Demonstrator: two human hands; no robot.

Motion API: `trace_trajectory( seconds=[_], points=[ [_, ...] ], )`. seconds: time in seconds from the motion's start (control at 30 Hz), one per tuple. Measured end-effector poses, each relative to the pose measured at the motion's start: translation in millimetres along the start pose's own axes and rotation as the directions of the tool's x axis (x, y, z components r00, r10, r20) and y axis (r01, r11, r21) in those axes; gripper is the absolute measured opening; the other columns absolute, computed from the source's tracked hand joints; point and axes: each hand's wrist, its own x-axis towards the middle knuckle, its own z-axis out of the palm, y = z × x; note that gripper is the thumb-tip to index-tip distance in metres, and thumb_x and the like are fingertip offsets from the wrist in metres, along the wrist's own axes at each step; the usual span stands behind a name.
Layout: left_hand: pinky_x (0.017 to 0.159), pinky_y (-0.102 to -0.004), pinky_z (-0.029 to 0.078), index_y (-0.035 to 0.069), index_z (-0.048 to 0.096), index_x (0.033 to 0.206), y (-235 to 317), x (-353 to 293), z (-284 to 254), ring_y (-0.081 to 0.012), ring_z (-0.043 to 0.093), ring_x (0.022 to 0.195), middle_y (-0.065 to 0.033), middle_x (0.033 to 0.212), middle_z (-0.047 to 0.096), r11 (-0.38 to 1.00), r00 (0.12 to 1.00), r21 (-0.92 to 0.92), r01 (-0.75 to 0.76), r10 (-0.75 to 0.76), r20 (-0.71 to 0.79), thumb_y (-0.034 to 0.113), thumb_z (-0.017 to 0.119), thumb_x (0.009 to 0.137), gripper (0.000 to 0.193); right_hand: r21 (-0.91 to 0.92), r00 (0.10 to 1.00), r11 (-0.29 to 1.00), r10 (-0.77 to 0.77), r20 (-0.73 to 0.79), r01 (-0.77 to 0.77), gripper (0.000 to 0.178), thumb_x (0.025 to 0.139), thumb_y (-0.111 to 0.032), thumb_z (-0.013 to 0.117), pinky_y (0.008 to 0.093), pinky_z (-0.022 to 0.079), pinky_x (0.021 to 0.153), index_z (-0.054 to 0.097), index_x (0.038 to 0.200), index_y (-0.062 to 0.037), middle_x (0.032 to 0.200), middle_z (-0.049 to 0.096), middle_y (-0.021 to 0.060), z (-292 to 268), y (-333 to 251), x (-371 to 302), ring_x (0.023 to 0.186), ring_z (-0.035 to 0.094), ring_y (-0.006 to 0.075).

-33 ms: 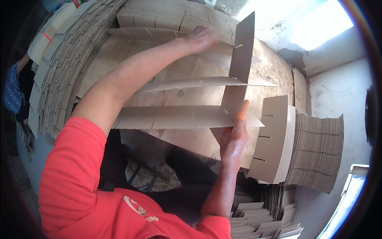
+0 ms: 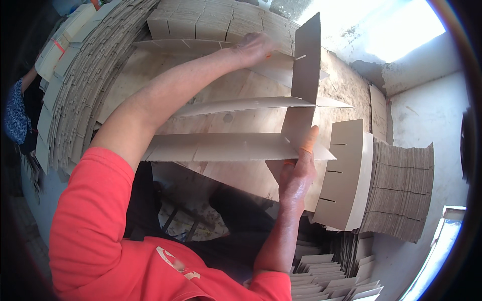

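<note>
My right hand (image 2: 297, 175), with an orange finger cover on the thumb, grips the near end of a slotted cardboard cross strip (image 2: 306, 72). That strip stands on edge and runs away from me across three long cardboard strips. The near long strip (image 2: 216, 147) and the middle long strip (image 2: 241, 106) meet it at their slots, their short ends sticking out to the right. Reaching over them, my left hand (image 2: 253, 49) is closed at the far long strip (image 2: 276, 71), just left of the cross strip. Its fingertips are partly hidden.
Beneath the strips is a wooden tabletop (image 2: 231, 175). Cardboard stacks (image 2: 198, 25) line its far side, with more cardboard (image 2: 95, 75) at left. Slotted sheets (image 2: 342, 175) lean by a stack (image 2: 399, 188) at right. Another person's patterned sleeve (image 2: 17, 113) shows far left.
The cross strip's near part and the near and middle long strips have shifted slightly right with my right hand. The far strip's left end sits a little lower. My left hand is almost still.
</note>
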Motion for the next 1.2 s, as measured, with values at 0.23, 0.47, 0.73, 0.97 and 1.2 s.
trace_trajectory(
  seconds=[0.23,0.47,0.73,0.97,1.2],
  points=[
    [0.067,-0.0441,0.05,0.002,0.059,0.085,3.7,-3.5,-6.8,-0.0369,0.063,0.08,-0.0185,0.083,0.064,0.999,0.998,0.021,0.035,-0.036,0.057,-0.001,0.067,0.074,0.014,-0.078,0.994,0.991,-0.105,0.008,0.105,0.092,0.075,0.01,0.063,0.0301,0.05,0.064,0.019,0.151,-0.0204,0.1,0.06,0.0118,-1.8,6.7,-2.1,0.069,0.058,0.0191],
    [0.066,-0.0442,0.048,0.001,0.058,0.085,11.2,-7.5,-17.8,-0.0368,0.062,0.078,-0.0197,0.078,0.062,0.999,0.997,-0.052,-0.002,0.006,0.082,0.001,0.068,0.074,0.014,-0.142,0.997,0.989,-0.041,0.065,0.05,0.087,0.075,0.01,0.056,0.0347,0.05,0.062,0.022,0.15,-0.0181,0.098,0.061,0.0155,-2.3,9.3,-2.7,0.069,0.062,0.0271],
    [0.068,-0.0443,0.047,0.001,0.058,0.085,40.0,-23.9,-47.1,-0.0382,0.061,0.078,-0.0204,0.078,0.062,0.988,0.993,-0.153,-0.019,0.037,0.113,0.004,0.067,0.075,0.014,-0.205,0.996,0.975,-0.074,0.046,0.082,0.086,0.075,0.01,0.055,0.0398,0.049,0.062,0.022,0.149,-0.0169,0.102,0.061,0.0177,-28.7,-4.5,-37.3,0.072,0.062,0.0335],
    [0.069,-0.0452,0.048,0.001,0.057,0.079,48.7,-55.3,-12.7,-0.0396,0.062,0.079,-0.0205,0.075,0.062,0.996,0.97,-0.089,-0.014,0.035,0.24,0.005,0.068,0.069,0.015,-0.216,0.976,0.976,0.085,0.202,-0.04,0.07,0.08,0.014,0.05,0.0296,0.048,0.067,0.036,0.144,-0.0109,0.087,0.062,0.0179,-43.0,-7.3,-51.0,0.072,0.057,0.0199],
    [0.068,-0.0462,0.047,0.0,0.052,0.072,50.2,-57.2,-10.5,-0.0389,0.061,0.076,-0.0204,0.071,0.059,0.997,0.962,-0.078,0.004,0.018,0.273,0.004,0.066,0.068,0.015,-0.164,0.978,0.986,0.051,0.202,-0.017,0.065,0.08,0.013,0.053,0.026,0.048,0.068,0.043,0.14,-0.0082,0.083,0.062,0.0098,-47.1,-6.6,-46.3,0.07,0.054,0.0117]
  ],
)
